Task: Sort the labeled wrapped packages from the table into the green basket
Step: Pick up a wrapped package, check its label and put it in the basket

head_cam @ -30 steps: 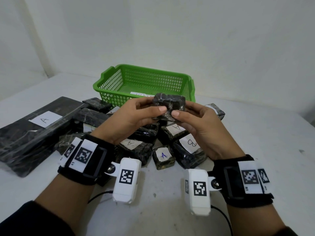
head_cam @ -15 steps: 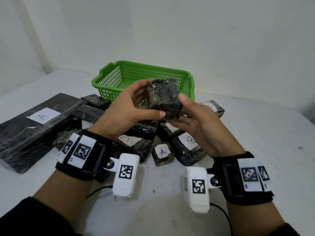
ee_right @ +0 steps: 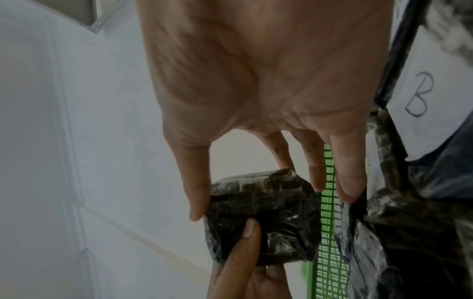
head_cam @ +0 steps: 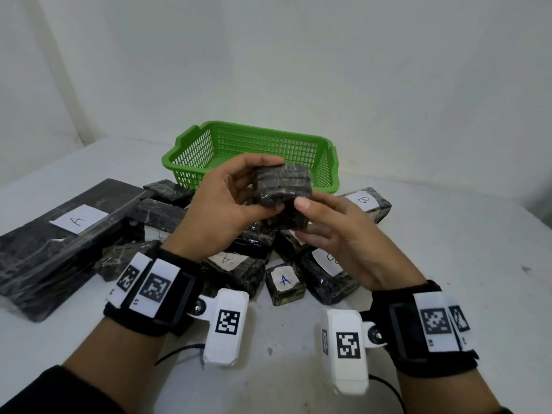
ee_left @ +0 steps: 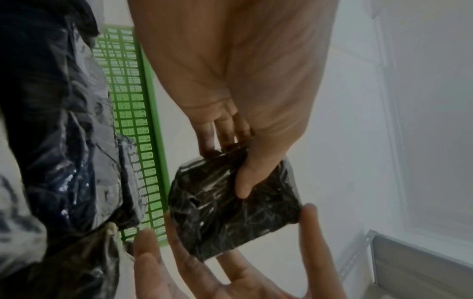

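A small black wrapped package (head_cam: 282, 186) is held up in front of the green basket (head_cam: 191, 144), above the pile on the table. My left hand (head_cam: 236, 198) grips it, thumb on the near face and fingers behind. My right hand (head_cam: 328, 222) holds its lower right corner, thumb on the edge and fingers beneath. No label shows on the faces of the package (ee_left: 230, 210) turned toward the cameras. In the right wrist view the package (ee_right: 261, 218) sits between my right thumb and forefinger, with the left thumb pressed on it.
Below the hands lie several black wrapped packages: a large flat one labelled A (head_cam: 77, 221), a small cube labelled A (head_cam: 285, 280), one labelled B (head_cam: 364, 201) and another A (head_cam: 227, 259). The basket's mesh wall (ee_left: 138, 125) stands just behind them.
Both hands have turned the small package over between them and kept it raised in front of the basket. A different face now points toward me.
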`<control>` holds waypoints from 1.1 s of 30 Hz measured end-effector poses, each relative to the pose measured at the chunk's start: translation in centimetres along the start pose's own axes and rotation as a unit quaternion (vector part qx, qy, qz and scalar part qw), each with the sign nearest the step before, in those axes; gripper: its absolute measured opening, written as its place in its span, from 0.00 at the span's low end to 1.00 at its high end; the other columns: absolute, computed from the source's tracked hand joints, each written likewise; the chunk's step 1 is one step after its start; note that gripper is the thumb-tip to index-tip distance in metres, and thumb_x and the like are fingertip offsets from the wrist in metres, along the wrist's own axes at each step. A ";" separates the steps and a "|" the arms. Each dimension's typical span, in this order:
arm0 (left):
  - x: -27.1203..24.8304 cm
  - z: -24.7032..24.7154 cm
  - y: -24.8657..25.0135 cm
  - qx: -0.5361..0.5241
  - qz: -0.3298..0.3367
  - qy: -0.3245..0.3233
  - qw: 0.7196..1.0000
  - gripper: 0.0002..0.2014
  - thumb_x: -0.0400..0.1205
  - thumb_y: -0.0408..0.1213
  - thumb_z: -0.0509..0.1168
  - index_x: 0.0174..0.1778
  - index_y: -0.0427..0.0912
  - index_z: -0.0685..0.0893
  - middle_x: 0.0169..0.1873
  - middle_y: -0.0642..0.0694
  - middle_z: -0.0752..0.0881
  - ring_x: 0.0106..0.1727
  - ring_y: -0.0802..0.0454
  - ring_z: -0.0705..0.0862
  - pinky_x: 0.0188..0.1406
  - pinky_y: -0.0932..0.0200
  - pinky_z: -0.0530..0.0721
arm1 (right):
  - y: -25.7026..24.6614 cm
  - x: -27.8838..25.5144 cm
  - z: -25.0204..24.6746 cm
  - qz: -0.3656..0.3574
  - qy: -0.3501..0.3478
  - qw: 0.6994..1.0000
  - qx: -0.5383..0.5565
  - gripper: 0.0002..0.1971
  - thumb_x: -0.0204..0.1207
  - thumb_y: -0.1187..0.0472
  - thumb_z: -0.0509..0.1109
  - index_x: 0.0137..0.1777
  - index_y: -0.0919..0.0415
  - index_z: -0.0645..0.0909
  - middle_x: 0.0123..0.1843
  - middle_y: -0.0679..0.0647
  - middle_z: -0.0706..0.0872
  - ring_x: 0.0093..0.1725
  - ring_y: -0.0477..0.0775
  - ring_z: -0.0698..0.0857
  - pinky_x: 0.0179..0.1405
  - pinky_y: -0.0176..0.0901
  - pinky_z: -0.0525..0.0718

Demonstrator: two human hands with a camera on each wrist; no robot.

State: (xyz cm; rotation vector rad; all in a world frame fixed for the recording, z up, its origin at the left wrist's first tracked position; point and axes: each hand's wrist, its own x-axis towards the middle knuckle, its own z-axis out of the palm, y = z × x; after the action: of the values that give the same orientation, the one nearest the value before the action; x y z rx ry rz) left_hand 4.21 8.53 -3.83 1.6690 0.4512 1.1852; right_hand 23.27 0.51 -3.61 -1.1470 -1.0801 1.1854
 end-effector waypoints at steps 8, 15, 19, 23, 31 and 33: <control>-0.4 0.0 0.5 -0.001 -0.085 -0.092 0.992 0.42 0.71 0.33 0.83 0.81 0.45 0.73 0.73 0.50 0.84 0.73 0.53 0.85 0.70 0.55 0.85 | 0.0 0.3 -0.4 -0.054 0.050 0.997 0.022 0.30 0.65 0.60 0.88 0.67 0.66 0.86 0.62 0.60 0.94 0.64 0.57 0.92 0.68 0.49 0.88; 0.0 -0.1 0.3 -0.029 -0.127 -0.028 0.991 0.31 0.72 0.36 0.78 0.72 0.38 0.83 0.60 0.43 0.93 0.65 0.46 0.91 0.62 0.57 0.89 | 0.2 0.2 -0.2 -0.079 0.025 0.997 0.013 0.27 0.64 0.63 0.84 0.66 0.61 0.87 0.63 0.58 0.94 0.67 0.58 0.91 0.74 0.55 0.84; -0.2 -0.3 0.3 -0.045 -0.126 -0.052 0.990 0.36 0.72 0.35 0.83 0.77 0.40 0.80 0.65 0.44 0.91 0.69 0.49 0.88 0.67 0.58 0.86 | 0.0 0.1 -0.3 -0.101 0.040 0.994 -0.001 0.32 0.61 0.59 0.89 0.68 0.59 0.86 0.63 0.56 0.94 0.67 0.56 0.91 0.73 0.57 0.85; -0.1 -0.2 0.5 -0.044 -0.097 -0.018 0.994 0.35 0.69 0.31 0.81 0.74 0.38 0.81 0.64 0.47 0.92 0.67 0.51 0.89 0.63 0.62 0.87 | 0.0 0.2 -0.7 -0.116 0.024 0.993 -0.002 0.41 0.55 0.58 0.89 0.73 0.59 0.82 0.67 0.54 0.92 0.70 0.54 0.89 0.74 0.54 0.84; 0.0 -0.1 0.2 -0.021 -0.087 -0.017 0.996 0.38 0.65 0.31 0.87 0.72 0.39 0.82 0.63 0.47 0.92 0.66 0.53 0.89 0.61 0.64 0.87 | 0.0 0.1 -0.9 -0.106 0.005 0.994 -0.007 0.42 0.59 0.65 0.88 0.77 0.61 0.80 0.71 0.55 0.91 0.72 0.53 0.88 0.75 0.53 0.84; 0.2 -0.1 -0.2 -0.015 -0.074 0.020 0.997 0.39 0.62 0.33 0.88 0.70 0.39 0.82 0.63 0.45 0.91 0.66 0.51 0.89 0.60 0.64 0.87 | -0.2 -0.1 -0.4 -0.075 0.003 0.997 0.028 0.38 0.64 0.66 0.84 0.77 0.65 0.80 0.70 0.59 0.91 0.67 0.55 0.91 0.67 0.48 0.89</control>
State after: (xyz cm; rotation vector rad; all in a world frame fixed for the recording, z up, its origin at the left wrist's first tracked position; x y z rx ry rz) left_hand 4.27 8.75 -3.90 1.5600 0.5699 1.1128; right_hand 23.66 0.39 -3.48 -1.0081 -1.1007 1.0875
